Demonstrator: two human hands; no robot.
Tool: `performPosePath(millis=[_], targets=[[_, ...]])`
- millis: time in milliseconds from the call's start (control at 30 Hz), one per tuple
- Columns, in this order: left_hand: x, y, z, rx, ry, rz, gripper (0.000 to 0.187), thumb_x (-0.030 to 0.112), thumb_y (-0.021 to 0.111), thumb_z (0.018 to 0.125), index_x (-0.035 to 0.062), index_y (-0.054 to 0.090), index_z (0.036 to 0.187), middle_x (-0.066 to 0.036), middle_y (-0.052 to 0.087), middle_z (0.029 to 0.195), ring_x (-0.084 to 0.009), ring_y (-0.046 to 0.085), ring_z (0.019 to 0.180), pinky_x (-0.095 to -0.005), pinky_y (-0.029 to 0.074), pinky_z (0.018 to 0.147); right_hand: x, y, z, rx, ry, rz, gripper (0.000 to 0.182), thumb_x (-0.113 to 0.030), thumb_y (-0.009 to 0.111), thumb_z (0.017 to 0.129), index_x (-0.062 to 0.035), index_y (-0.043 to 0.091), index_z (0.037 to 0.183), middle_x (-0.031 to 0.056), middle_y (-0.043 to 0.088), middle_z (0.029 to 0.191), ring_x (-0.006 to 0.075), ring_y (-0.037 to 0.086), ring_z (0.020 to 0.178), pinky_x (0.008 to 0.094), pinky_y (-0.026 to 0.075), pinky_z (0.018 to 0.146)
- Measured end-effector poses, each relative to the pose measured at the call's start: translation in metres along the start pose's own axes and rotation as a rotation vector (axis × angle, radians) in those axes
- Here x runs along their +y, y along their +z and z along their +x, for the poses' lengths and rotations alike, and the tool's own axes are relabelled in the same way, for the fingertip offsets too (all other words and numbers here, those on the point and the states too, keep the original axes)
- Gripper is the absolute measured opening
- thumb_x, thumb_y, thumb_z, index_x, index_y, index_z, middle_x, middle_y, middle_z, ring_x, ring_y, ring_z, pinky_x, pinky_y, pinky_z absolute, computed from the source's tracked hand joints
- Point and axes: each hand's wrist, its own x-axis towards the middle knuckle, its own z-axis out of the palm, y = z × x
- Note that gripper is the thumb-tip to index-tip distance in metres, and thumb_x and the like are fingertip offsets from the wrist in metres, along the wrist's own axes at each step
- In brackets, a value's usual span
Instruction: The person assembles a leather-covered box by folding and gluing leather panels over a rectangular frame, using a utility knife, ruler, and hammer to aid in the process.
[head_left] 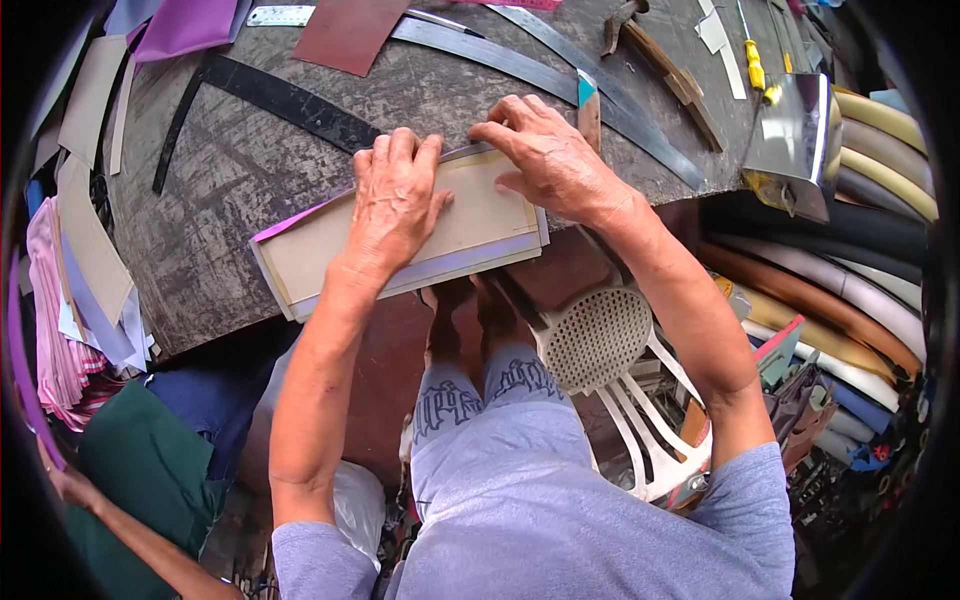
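Note:
A tan cardboard template point(470, 215) lies on a stack of pale lilac sheets point(440, 268) at the near edge of the dark worktable point(230, 170). My left hand point(395, 195) presses flat on the template's middle, fingers spread toward its far edge. At the template's far right corner my right hand point(545, 155) rests with its fingers bent along the edge; a small tool with a teal tip and wooden handle point(588, 105) stands just behind that hand. Whether the right hand grips it cannot be told. A pink sheet edge point(290, 220) sticks out at the stack's left.
Long metal strips point(520, 65) and a black strap point(290, 100) cross the table's far side. A brown leather piece point(345, 30), a yellow screwdriver point(755, 65) and a shiny metal blade point(795, 135) lie beyond. Rolled material point(850, 290) stacks at right, cloth point(60, 330) at left, a white plastic chair point(620, 370) below.

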Motion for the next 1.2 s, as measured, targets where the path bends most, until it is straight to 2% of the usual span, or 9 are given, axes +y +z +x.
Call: performPosePath(millis=[33,167,267,467,700,900,1200], targets=[[-0.005,-0.002,0.001,-0.051,0.037,-0.080,0.051,0.011,0.080,0.080,0.0062,0.058,0.126,-0.012,0.054,0.117,-0.0292,0.051,0.113,-0.0418,0.039,0.096,0.000,-0.001,0.001,-0.020,-0.010,0.010,0.055,-0.006,0.082,0.069,-0.0067,0.061,0.119,0.0126,0.058,0.116,0.0341,0.054,0.111,0.0443,0.045,0.096],[-0.011,0.004,-0.003,0.023,0.124,-0.169,0.047,0.007,0.078,0.080,0.0057,0.057,0.122,-0.012,0.054,0.117,-0.0310,0.051,0.113,-0.0422,0.040,0.097,0.001,-0.005,0.008,-0.100,0.012,0.030,0.043,-0.007,0.079,0.070,-0.0066,0.059,0.108,0.0123,0.059,0.113,0.0337,0.055,0.110,0.0451,0.045,0.095],[-0.013,0.007,0.000,0.025,0.136,-0.238,0.047,0.005,0.076,0.080,0.0048,0.056,0.122,-0.014,0.054,0.115,-0.0324,0.052,0.113,-0.0429,0.040,0.098,0.001,-0.010,0.013,-0.203,0.030,0.077,0.043,-0.003,0.080,0.071,-0.0046,0.057,0.108,0.0131,0.060,0.108,0.0361,0.056,0.109,0.0455,0.044,0.099],[-0.005,0.006,0.012,-0.016,0.140,-0.229,0.046,0.004,0.074,0.080,0.0033,0.057,0.122,-0.014,0.055,0.113,-0.0340,0.053,0.111,-0.0430,0.043,0.098,0.006,-0.007,0.027,-0.287,0.116,0.053,0.045,-0.007,0.085,0.068,-0.0036,0.059,0.105,0.0140,0.065,0.101,0.0382,0.061,0.107,0.0479,0.048,0.093],[-0.006,0.014,0.014,-0.003,0.137,-0.264,0.046,-0.001,0.076,0.078,0.0033,0.059,0.120,-0.014,0.055,0.114,-0.0336,0.053,0.114,-0.0438,0.043,0.102,0.007,-0.009,0.026,-0.291,0.077,0.029,0.044,-0.009,0.086,0.068,-0.0033,0.060,0.104,0.0129,0.065,0.100,0.0379,0.064,0.103,0.0470,0.051,0.088],[-0.003,0.020,0.016,-0.013,0.112,-0.262,0.044,-0.001,0.075,0.078,0.0029,0.059,0.119,-0.014,0.056,0.115,-0.0337,0.053,0.114,-0.0433,0.044,0.101,0.010,-0.006,0.016,-0.196,0.010,0.086,0.043,-0.006,0.084,0.069,-0.0028,0.061,0.105,0.0131,0.064,0.105,0.0374,0.062,0.107,0.0469,0.051,0.091],[-0.006,0.019,0.019,-0.018,0.141,-0.279,0.040,-0.001,0.073,0.076,0.0027,0.062,0.114,-0.014,0.056,0.109,-0.0337,0.054,0.108,-0.0431,0.045,0.098,0.009,-0.002,0.015,-0.211,0.036,0.088,0.045,-0.004,0.083,0.069,-0.0026,0.062,0.108,0.0122,0.063,0.106,0.0361,0.062,0.110,0.0457,0.052,0.095]])
